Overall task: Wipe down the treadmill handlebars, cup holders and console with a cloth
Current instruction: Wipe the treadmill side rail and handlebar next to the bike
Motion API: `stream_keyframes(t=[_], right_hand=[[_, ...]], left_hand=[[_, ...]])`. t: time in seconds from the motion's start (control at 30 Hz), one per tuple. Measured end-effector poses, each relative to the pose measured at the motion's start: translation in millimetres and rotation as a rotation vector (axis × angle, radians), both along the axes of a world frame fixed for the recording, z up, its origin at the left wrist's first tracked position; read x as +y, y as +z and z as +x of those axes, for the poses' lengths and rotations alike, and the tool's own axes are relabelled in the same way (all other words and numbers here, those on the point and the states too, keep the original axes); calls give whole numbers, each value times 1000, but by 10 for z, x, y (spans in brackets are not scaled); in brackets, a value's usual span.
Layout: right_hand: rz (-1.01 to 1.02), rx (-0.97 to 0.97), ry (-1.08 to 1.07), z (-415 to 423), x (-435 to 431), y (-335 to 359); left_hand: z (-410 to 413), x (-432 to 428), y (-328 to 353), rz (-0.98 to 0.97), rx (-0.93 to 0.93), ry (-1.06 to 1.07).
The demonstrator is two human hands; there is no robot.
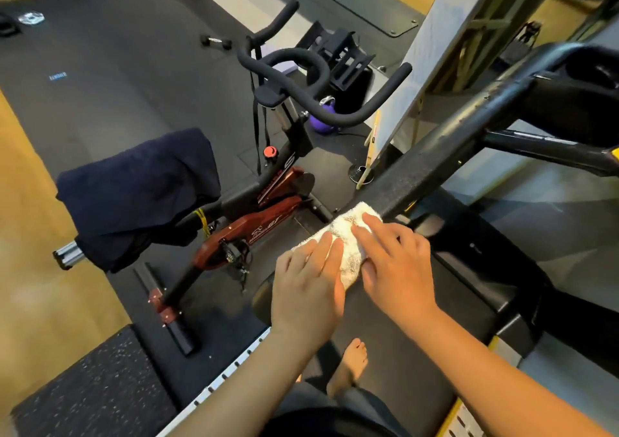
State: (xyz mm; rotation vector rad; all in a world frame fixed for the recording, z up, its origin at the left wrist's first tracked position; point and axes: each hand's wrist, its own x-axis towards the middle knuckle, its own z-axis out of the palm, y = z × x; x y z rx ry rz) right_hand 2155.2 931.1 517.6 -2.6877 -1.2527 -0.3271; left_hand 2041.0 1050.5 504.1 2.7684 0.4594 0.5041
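Observation:
A white terry cloth (348, 232) is wrapped over the treadmill's black left handlebar (432, 155), which runs from the lower centre up to the right. My left hand (308, 286) lies flat on the cloth's near side, fingers together. My right hand (395, 262) presses on the cloth from the right, fingers spread along it. Both hands hold the cloth against the bar. At the top right, the dark console housing (569, 98) with a round cup holder (603, 71) is partly cut off by the frame edge.
A red and black spin bike (268, 202) stands close on the left, a dark towel (140, 188) draped over its seat. A purple kettlebell (323, 120) and a dumbbell (216, 41) lie on the black mat. My bare foot (351, 366) stands on the treadmill belt.

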Motion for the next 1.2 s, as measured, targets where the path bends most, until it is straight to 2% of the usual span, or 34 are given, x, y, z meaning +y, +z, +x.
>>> stream_keyframes(t=[0.13,0.23,0.33,0.43,0.5,0.73,0.83,0.97,1.07,1.2], right_hand=[[-19,10,-125,389,-66,157],[26,-15,-147,282,13,138],[79,-1,29,60,17,-37],[124,85,225,107,-101,-186],[107,144,276,220,-161,-145],[235,258,60,511,-123,89],[229,281,70,508,-168,46],[304,296,68,190,-1,23],[263,268,69,300,18,40],[184,250,-55,696,57,187]], left_hand=[[413,-124,31,67,17,-29],[456,-124,-7,81,88,-62],[157,-26,-67,15,35,-152],[-121,31,-124,46,43,-143],[-63,-24,-123,33,69,-99],[627,-301,82,-12,78,-54],[510,-255,130,-67,73,-122],[116,-86,105,16,65,-131],[222,-68,95,29,33,-117],[627,-78,177,-121,-18,-186]])
